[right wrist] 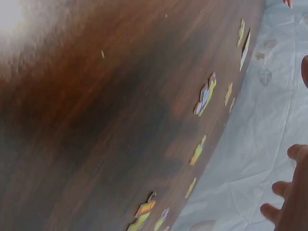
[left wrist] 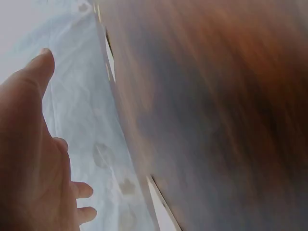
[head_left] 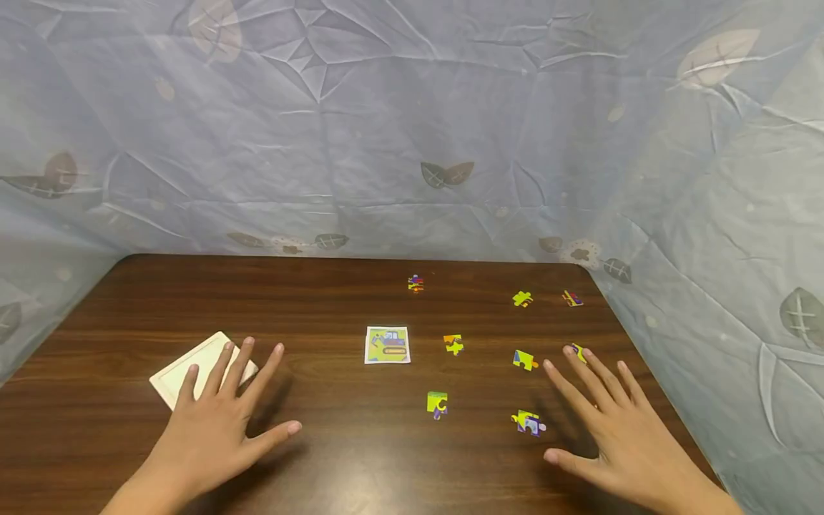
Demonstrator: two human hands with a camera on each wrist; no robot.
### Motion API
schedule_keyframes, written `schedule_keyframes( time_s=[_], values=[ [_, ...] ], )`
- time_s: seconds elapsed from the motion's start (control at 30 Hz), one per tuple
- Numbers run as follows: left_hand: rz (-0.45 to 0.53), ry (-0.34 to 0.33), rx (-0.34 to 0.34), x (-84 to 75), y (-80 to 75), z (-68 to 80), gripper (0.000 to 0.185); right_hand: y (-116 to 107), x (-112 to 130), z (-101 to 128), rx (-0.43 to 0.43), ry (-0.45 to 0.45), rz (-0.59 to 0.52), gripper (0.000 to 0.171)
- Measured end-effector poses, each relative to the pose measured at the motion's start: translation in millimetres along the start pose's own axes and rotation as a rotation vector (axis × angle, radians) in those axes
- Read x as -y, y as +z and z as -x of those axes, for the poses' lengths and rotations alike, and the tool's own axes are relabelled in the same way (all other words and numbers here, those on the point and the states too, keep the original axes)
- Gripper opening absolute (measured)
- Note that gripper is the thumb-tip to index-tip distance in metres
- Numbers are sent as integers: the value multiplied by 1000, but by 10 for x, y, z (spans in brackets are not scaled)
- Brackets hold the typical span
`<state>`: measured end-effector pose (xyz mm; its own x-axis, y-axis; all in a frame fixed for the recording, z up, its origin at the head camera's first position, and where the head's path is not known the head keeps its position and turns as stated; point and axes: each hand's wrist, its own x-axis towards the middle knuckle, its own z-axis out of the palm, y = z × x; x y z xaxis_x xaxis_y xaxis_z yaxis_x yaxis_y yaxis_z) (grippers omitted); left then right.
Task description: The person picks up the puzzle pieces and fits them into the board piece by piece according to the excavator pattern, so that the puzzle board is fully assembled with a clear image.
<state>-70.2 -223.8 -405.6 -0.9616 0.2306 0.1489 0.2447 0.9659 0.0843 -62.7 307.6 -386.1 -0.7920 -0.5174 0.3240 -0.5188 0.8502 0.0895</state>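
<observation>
The white tray [head_left: 172, 377] is lying flat on the dark wooden bench [head_left: 335, 450] at the lower left of the head view, turned at a slant so that its long axis is running from lower left toward upper right, one corner pointing up toward the back of the bench. The left hand [head_left: 222, 422] is spreading wide over it, fingers straight and fanned, their tips lying over the tray's near right part; whether they are pressing on it or hovering just above cannot be told. It is holding nothing. The right hand [head_left: 611, 422] is likewise stretching flat and wide at the lower right of the frame, gripping nothing, its fingertips reaching just beside a small yellow piece [head_left: 579, 351] near the bench's right edge. Loose puzzle pieces are sitting scattered to its left: a yellow one [head_left: 524, 360] just beside the fingers, a yellow-and-purple one [head_left: 529, 422] near the thumb, and a green one [head_left: 437, 403] toward the middle. A square picture card [head_left: 387, 345] showing a vehicle is lying near the centre of the bench, well apart from both hands. The wrist views are blurring, showing only wood grain and open fingers.
</observation>
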Motion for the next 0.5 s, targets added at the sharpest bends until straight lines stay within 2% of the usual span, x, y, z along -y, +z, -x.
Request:
schedule_keyframes(
  time_s=[0.23,0.5],
  values=[
    [31,-91,73,428,57,-20,107,10,-4,-111,-41,-77,-76,92],
    [95,-207,189,954,73,-43,106,155,231,-376,79,-72,-200,58]
  ],
)
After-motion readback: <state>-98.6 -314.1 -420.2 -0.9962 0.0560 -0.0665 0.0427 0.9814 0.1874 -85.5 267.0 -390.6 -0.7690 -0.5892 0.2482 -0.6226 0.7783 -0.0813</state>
